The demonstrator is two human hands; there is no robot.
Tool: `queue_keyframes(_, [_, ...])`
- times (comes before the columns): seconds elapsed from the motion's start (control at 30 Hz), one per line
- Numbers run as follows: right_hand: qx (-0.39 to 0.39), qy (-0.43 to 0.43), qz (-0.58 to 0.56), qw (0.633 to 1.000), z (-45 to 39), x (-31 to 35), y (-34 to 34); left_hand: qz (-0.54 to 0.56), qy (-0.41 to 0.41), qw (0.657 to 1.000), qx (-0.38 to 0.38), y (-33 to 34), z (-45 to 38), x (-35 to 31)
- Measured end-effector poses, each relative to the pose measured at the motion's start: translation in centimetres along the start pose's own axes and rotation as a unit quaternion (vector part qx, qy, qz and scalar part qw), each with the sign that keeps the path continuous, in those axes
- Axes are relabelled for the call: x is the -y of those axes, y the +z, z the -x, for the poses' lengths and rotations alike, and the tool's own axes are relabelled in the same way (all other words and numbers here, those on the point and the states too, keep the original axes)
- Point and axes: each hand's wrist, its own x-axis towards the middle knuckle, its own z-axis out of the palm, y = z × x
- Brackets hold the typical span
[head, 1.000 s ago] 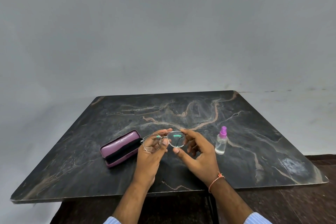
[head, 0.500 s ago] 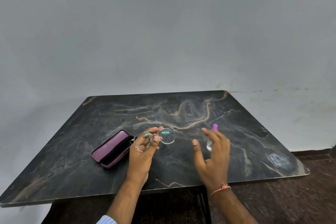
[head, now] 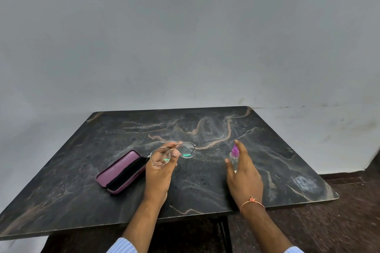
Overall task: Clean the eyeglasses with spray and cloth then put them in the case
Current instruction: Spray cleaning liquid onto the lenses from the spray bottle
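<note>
Thin metal-framed eyeglasses (head: 172, 153) with clear aviator-shaped lenses, double bridge bar across the top, green glints of reflected light low in both lenses. Held up above the table (head: 205, 129) by the left hand (head: 159, 172), thumb and fingers pinched shut on the frame at the lens nearer the case, the other lens jutting free toward the right hand. Temples not clearly made out behind the fingers.

Compared with half a second back: right hand (head: 243, 174) moved further out, now reaching the spray bottle (head: 234, 157), fingers curved beside and behind it, thumb on the near side. Whether they have closed on it cannot be told; the palm hides most of the clear body, only the purple cap and a strip of the bottle showing. A second ago both hands were on the glasses; now only the left. Glasses held much as before, a shade higher against the marble veins. Orange thread bracelet (head: 252, 202) on the right wrist, striped cuffs (head: 121, 246) at the bottom edge.

Purple case (head: 121, 171) lying open on the table, just outward of the left hand, its end almost touching the knuckles. Dark lining inside, with something black along the trough, cloth or lining impossible to tell apart. Bottle standing upright on the table, well apart from the case.
</note>
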Motion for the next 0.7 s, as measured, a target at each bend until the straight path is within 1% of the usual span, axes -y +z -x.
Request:
queue_keyframes(0.1, [0.005, -0.013, -0.02, 1.0, 0.2, 0.0, 0.0, -0.019, 0.001, 1.0, -0.003, 0.5, -0.2, 0.6])
queue_keyframes(0.23, [0.048, -0.032, -0.138, 0.989, 0.8, 0.6, -1.0, -0.035, 0.01, 0.999, 0.016, 0.3, -0.3, 1.5])
queue_keyframes(0.3, [0.065, -0.056, -0.18, 0.98, 1.4, 1.0, -1.4, -0.033, 0.012, 0.999, 0.024, 0.0, -0.3, 1.7])
queue_keyframes(0.4, [0.063, -0.107, -0.199, 0.972, 2.3, 1.9, -1.5, -0.031, 0.02, 0.999, 0.038, 0.1, -0.3, 1.8])
queue_keyframes(0.5, [0.078, -0.135, -0.217, 0.964, 2.9, 3.5, -1.4, -0.016, 0.013, 0.999, 0.049, 0.3, -0.2, 1.3])
queue_keyframes(0.6, [0.102, -0.149, -0.234, 0.955, 3.2, 4.9, -1.1, -0.004, 0.015, 0.999, 0.052, 0.3, -0.1, 1.1])
queue_keyframes(0.7, [0.118, -0.146, -0.227, 0.956, 3.1, 5.6, -0.7, -0.003, 0.02, 0.998, 0.057, 0.3, 0.0, 1.1])
